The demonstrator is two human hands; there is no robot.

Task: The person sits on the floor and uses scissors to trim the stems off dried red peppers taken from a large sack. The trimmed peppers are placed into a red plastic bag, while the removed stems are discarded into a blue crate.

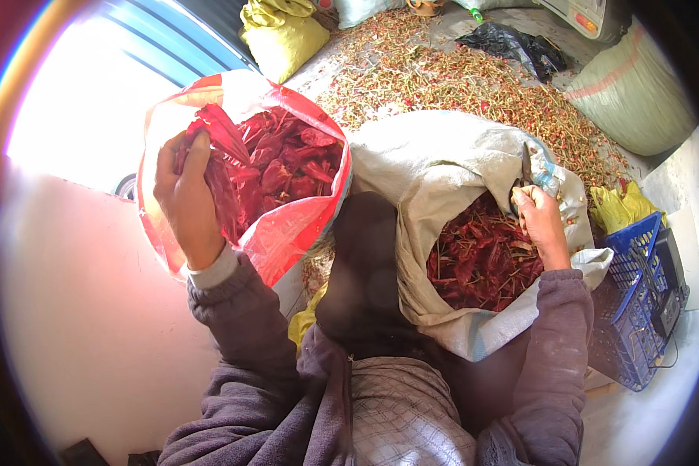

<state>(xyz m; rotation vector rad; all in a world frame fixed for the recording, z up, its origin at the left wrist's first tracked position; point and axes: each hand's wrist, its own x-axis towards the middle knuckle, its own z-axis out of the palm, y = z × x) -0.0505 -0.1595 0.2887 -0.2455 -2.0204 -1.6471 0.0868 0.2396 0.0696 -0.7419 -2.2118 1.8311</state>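
Note:
Over the near left part of a red and white woven sack, my left hand pinches a dried red chili pepper between thumb and fingers. The sack is filled with dried chili peppers that look stemless. My right hand grips a pair of scissors with dark blades pointing away from me; the fingers partly hide their handles. Below that hand gapes a white woven sack with its rim rolled down. Inside it lie darker dried chilies with stems.
Cut stems and bits litter the floor ahead. A black plastic bag lies among them. Full sacks stand around, including a yellow one and a pale green one. On the right is a blue plastic crate; a pinkish wall borders the left.

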